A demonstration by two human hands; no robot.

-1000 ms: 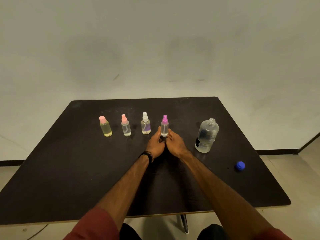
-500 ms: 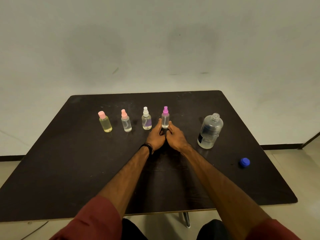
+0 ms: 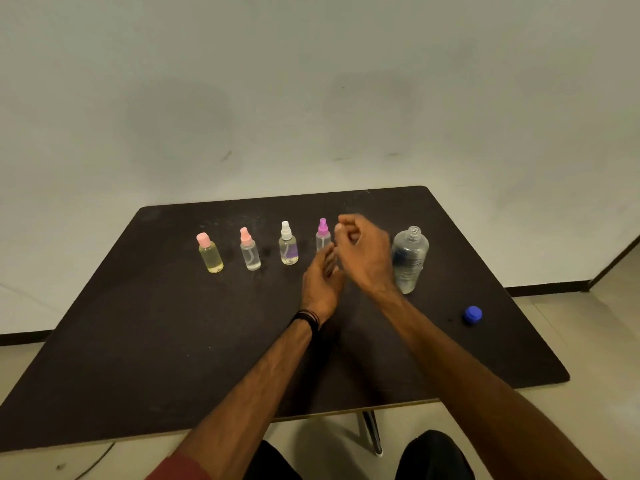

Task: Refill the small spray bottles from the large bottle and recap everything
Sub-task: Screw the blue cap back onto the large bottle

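Four small clear plastic spray bottles are seen upright in a row on the dark rectangular table (image 3: 145, 341): a yellow-filled bottle with a pink flat cap (image 3: 210, 253), a clear bottle with a pink spray top (image 3: 249, 250), a bottle with a white spray top (image 3: 288, 244) and a bottle with a magenta spray top (image 3: 322, 234). Compared with half a second earlier, the right hand (image 3: 363, 254) is raised off the table from beside the magenta-topped bottle, its fingers loosely curled with nothing held, in front of the large clear uncapped bottle (image 3: 409, 259). The left hand (image 3: 320, 278) is kept low by the magenta-topped bottle, fingers relaxed and straight; contact cannot be told. The round blue cap (image 3: 472, 314) is left lying at the right.
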